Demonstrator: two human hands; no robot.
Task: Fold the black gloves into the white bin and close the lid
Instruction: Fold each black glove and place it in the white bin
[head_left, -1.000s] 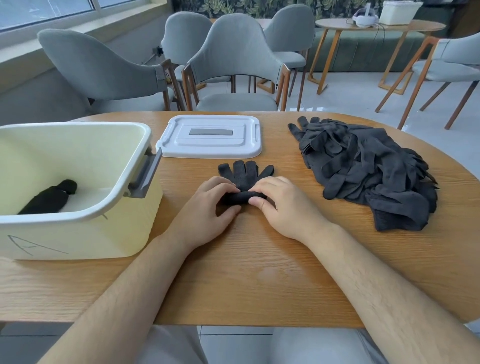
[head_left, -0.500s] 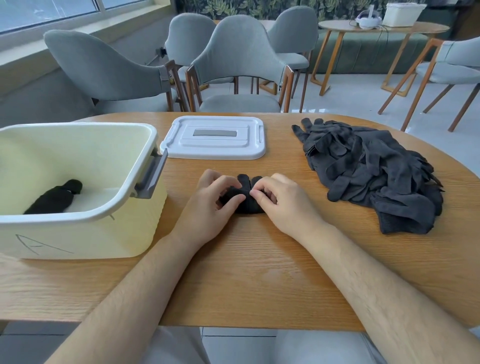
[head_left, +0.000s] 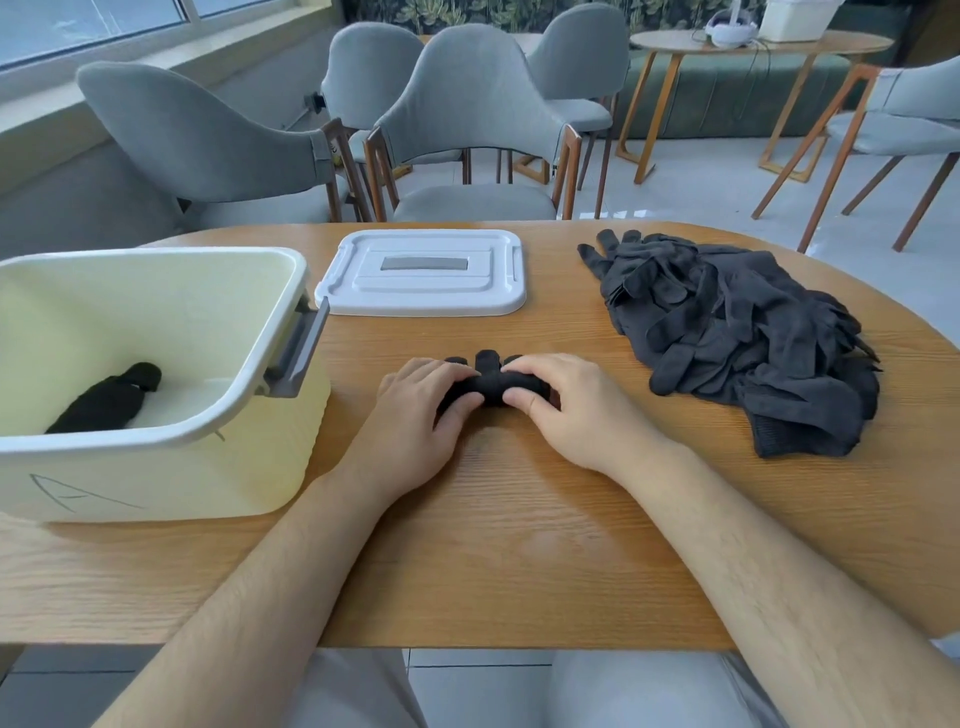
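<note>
Both hands curl round rolled black glove (head_left: 488, 388) at mid-table (head_left: 519, 545): left hand (head_left: 415, 415) grips left end, right hand (head_left: 566, 410) grips right end, three glove fingertips poking out beyond. Open white bin (head_left: 249, 415) at left holds one rolled glove (head_left: 106, 402). Lid (head_left: 423, 273) lies flat behind. Loose glove pile (head_left: 737, 332) at right.

1 head-worn view — forward and down, near the table (head_left: 519, 545).
</note>
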